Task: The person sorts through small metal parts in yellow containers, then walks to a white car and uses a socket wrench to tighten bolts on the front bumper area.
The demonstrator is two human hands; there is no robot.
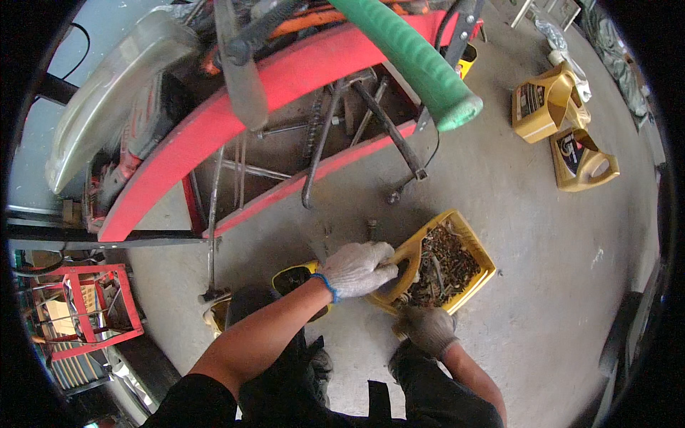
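Observation:
A yellow jug with one side cut away (485, 255) lies on the floor in front of me, filled with many small, rusty screws and bolts (451, 264). My left hand (355, 269), in a pale work glove with a blue cuff, is closed at the jug's handle on its left end. My right hand (429, 331), in a dirtier glove, is at the jug's near left corner with its fingers curled. What those fingers hold is hidden and slightly blurred. Beside my left wrist stands another cut yellow container (291, 279), dark inside.
A red metal rack (300, 71) with wrenches and bars stands ahead, and a green handle (414, 64) juts from it. Two gold jugs (535, 110) (581, 160) are at the far right. A red frame stand (89, 310) is at the left. A bolt (372, 228) lies near the jug.

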